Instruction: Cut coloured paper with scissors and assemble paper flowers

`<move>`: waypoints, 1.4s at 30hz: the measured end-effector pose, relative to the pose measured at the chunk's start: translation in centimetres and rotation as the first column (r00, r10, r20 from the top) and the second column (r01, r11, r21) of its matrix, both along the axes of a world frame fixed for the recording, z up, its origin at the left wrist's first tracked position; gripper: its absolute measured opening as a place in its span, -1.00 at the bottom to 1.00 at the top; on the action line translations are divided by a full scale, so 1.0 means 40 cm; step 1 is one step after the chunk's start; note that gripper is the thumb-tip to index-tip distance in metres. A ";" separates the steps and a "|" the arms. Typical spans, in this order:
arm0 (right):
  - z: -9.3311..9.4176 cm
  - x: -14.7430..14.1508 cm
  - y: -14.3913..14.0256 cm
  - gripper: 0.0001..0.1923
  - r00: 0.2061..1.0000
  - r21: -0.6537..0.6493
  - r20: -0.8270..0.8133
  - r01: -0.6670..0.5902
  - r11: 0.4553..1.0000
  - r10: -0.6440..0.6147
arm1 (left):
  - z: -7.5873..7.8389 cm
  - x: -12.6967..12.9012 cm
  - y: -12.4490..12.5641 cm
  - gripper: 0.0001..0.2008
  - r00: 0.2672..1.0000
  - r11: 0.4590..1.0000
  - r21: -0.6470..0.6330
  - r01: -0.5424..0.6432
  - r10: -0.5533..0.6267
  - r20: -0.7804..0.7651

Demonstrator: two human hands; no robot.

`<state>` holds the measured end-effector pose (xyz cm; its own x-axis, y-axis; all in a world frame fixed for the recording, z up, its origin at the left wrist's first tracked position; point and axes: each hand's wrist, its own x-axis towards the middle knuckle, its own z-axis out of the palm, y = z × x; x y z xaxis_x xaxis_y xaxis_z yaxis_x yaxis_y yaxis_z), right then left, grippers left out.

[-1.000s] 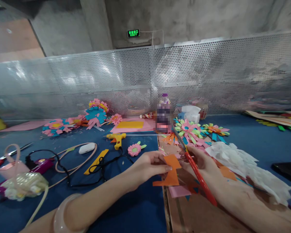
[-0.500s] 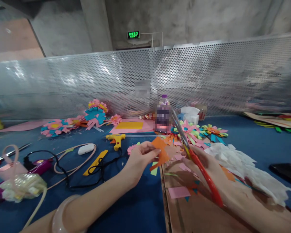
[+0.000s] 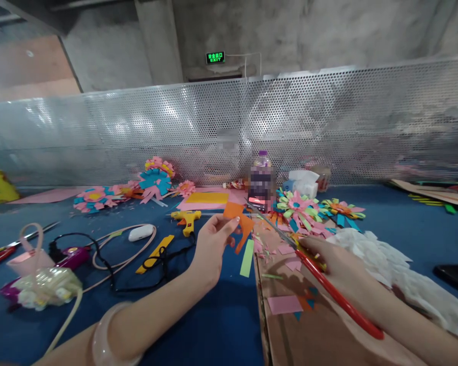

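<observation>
My left hand pinches a small piece of orange paper between thumb and fingers. The paper has a cut-out edge and a narrow strip hanging down. In my right hand is a pair of scissors with long red handles and yellow near the pivot. Their blades point up and left toward the orange paper; I cannot tell whether they touch it. A light green paper strip lies below the orange paper. Under my right hand is a brown board with a pink paper rectangle and several scraps.
A yellow glue gun with a black cord lies left of centre. Paper flowers stand at the back. A purple-capped bottle stands ahead. Crumpled white tissue and a dark phone are at right. A white earbud case lies left.
The scissors have tilted from steep to flatter, their blades swinging left toward the orange paper. The orange paper has shifted slightly left and up with my left hand.
</observation>
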<state>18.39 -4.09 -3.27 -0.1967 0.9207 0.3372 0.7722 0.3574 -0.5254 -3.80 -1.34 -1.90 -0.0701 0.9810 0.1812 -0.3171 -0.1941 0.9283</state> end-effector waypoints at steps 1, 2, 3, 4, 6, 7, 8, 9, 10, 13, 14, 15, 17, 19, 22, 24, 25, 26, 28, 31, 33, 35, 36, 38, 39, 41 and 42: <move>-0.003 -0.001 0.002 -0.80 1.000 0.017 -0.014 0.004 1.000 -0.004 | -0.001 0.000 0.000 -0.76 1.000 1.000 0.002 -0.002 0.002 -0.015; -0.006 -0.001 0.004 -0.80 0.999 0.030 -0.036 0.010 0.999 -0.009 | -0.002 0.000 0.000 -0.75 1.000 1.000 0.001 0.006 -0.006 -0.027; -0.008 -0.002 0.006 -0.80 0.998 0.041 -0.066 0.012 0.999 -0.009 | -0.002 0.000 -0.002 -0.75 0.999 1.000 -0.004 0.023 -0.023 -0.038; -0.009 -0.004 0.008 -0.81 0.994 0.047 -0.111 0.014 0.999 -0.009 | -0.002 0.001 -0.003 -0.75 0.998 0.999 -0.009 0.048 -0.048 -0.048; -0.010 -0.009 0.009 -0.79 0.976 0.035 -0.217 0.005 0.999 0.003 | -0.002 0.003 -0.007 -0.75 0.994 0.996 -0.014 0.092 -0.093 -0.057; -0.009 -0.013 0.008 -0.77 0.964 0.018 -0.265 -0.009 1.000 0.013 | -0.002 0.005 -0.009 -0.76 0.992 0.994 -0.013 0.110 -0.110 -0.056; -0.007 -0.017 0.005 -0.75 0.953 0.004 -0.304 -0.023 1.000 0.023 | -0.002 0.007 -0.010 -0.77 0.991 0.992 -0.008 0.124 -0.124 -0.054; -0.004 -0.021 0.002 -0.74 0.944 -0.011 -0.328 -0.033 0.999 0.028 | -0.001 0.009 -0.012 -0.77 0.990 0.991 -0.006 0.133 -0.133 -0.051; -0.002 -0.024 -0.002 -0.75 0.939 -0.025 -0.342 -0.035 0.999 0.024 | -0.001 0.011 -0.013 -0.77 0.989 0.991 -0.008 0.135 -0.136 -0.054; 0.005 -0.030 -0.013 -0.81 0.922 -0.016 -0.386 0.003 1.000 -0.009 | 0.001 0.015 -0.014 -0.75 0.991 0.994 -0.030 0.101 -0.104 -0.083; 0.006 -0.031 -0.016 -0.81 0.912 0.000 -0.410 0.016 1.000 -0.015 | 0.001 0.016 -0.014 -0.74 0.991 0.995 -0.037 0.096 -0.099 -0.091; 0.007 -0.032 -0.017 -0.80 0.902 0.012 -0.431 0.021 1.000 -0.014 | 0.001 0.016 -0.015 -0.74 0.990 0.995 -0.040 0.095 -0.099 -0.097; 0.009 -0.033 -0.019 -0.80 0.890 0.016 -0.456 0.011 1.000 -0.002 | 0.001 0.015 -0.015 -0.73 0.988 0.994 -0.039 0.106 -0.110 -0.112; 0.010 -0.034 -0.020 -0.81 0.892 -0.002 -0.452 0.000 1.000 -0.001 | 0.000 0.015 -0.016 -0.75 0.984 0.993 -0.035 0.112 -0.115 -0.132; 0.010 -0.034 -0.021 -0.82 0.907 -0.005 -0.421 -0.018 1.000 0.015 | 0.000 0.015 -0.015 -0.79 0.980 0.994 -0.040 0.103 -0.108 -0.167; 0.005 -0.034 -0.023 -0.80 0.913 -0.006 -0.406 -0.050 0.999 0.043 | 0.000 0.016 -0.014 -0.81 0.972 0.992 -0.058 0.109 -0.119 -0.201; 0.002 -0.034 -0.024 -0.78 0.910 -0.002 -0.410 -0.062 0.998 0.056 | 0.000 0.017 -0.014 -0.82 0.967 0.990 -0.074 0.118 -0.132 -0.220; -0.003 -0.034 -0.025 -0.77 0.906 0.002 -0.418 -0.071 0.997 0.066 | -0.001 0.017 -0.013 -0.82 0.959 0.987 -0.094 0.133 -0.152 -0.239; -0.013 -0.031 -0.023 -0.73 0.897 0.017 -0.436 -0.069 0.997 0.069 | -0.003 0.019 -0.014 -0.81 0.942 0.975 -0.141 0.169 -0.202 -0.266; -0.031 -0.024 -0.018 -0.68 0.895 0.050 -0.442 -0.038 0.998 0.056 | -0.005 0.020 -0.018 -0.79 0.909 0.952 -0.192 0.238 -0.288 -0.302; -0.039 -0.020 -0.015 -0.65 0.896 0.070 -0.440 -0.022 0.997 0.051 | -0.005 0.021 -0.021 -0.79 0.885 0.939 -0.205 0.276 -0.331 -0.326; -0.044 -0.022 -0.017 -0.64 0.901 0.066 -0.430 -0.031 0.997 0.057 | -0.005 0.022 -0.025 -0.79 0.865 0.928 -0.197 0.315 -0.367 -0.343; -0.044 -0.025 -0.019 -0.64 0.902 0.057 -0.428 -0.043 0.997 0.064 | -0.006 0.023 -0.026 -0.79 0.858 0.924 -0.192 0.331 -0.379 -0.346; -0.040 -0.032 -0.023 -0.64 0.893 0.049 -0.443 -0.063 0.997 0.078 | -0.007 0.024 -0.028 -0.79 0.850 0.915 -0.184 0.359 -0.402 -0.341; -0.037 -0.034 -0.025 -0.65 0.886 0.050 -0.456 -0.069 0.996 0.084 | -0.008 0.025 -0.029 -0.79 0.847 0.910 -0.186 0.372 -0.414 -0.334; -0.026 -0.033 -0.023 -0.65 0.893 0.024 -0.445 -0.068 0.997 0.072 | -0.009 0.026 -0.031 -0.80 0.838 0.898 -0.201 0.391 -0.438 -0.326; -0.021 -0.029 -0.018 -0.64 0.907 -0.006 -0.419 -0.054 0.999 0.047 | -0.009 0.026 -0.032 -0.80 0.831 0.896 -0.201 0.395 -0.442 -0.338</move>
<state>17.25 -4.81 -4.12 -0.0874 0.9197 0.3829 0.4611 0.3780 -0.8028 -2.75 -2.60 -2.27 0.4005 0.9163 -0.0072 0.0241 -0.0026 0.9997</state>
